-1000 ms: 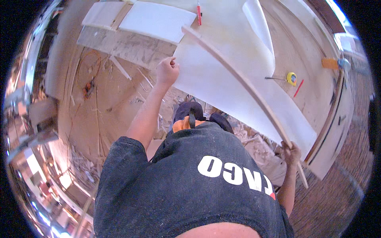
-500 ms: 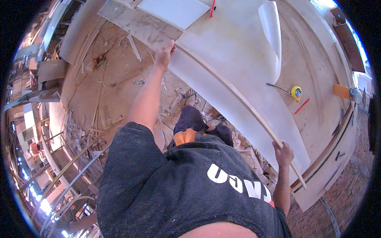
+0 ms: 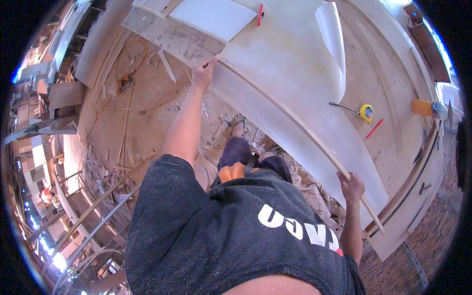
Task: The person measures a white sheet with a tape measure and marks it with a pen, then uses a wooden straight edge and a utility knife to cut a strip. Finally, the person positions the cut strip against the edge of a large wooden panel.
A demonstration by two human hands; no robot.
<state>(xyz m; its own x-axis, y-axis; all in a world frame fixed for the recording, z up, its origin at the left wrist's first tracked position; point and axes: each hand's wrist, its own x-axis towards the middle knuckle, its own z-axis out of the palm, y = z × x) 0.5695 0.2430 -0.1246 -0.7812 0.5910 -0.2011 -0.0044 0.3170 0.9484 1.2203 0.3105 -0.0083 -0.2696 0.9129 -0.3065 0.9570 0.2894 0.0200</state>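
A long thin wooden strip [image 3: 290,115] runs diagonally across a white, glossy sheet [image 3: 265,110] on the workbench. At its far-left end my left hand [image 3: 203,74] pinches it between thumb and fingers. My right hand [image 3: 351,187] grips the strip near its other end, which sticks out past that hand toward the bench edge. The sheet's far-right side curls up into a roll [image 3: 332,46]. A yellow tape measure [image 3: 366,113] lies right of the sheet with some blade out, beside a slim red marker-like stick [image 3: 374,129].
A red cutter-like tool [image 3: 260,14] and a smaller white panel [image 3: 214,18] lie at the far side. A bottle with orange contents [image 3: 427,108] rests at the right. Wood scraps and an orange cord [image 3: 132,54] litter the floor at left.
Both hands keep their hold on the wooden strip, which stays nearly in place on the sheet. The view has shifted slightly, and more of my foot shows below the bench.
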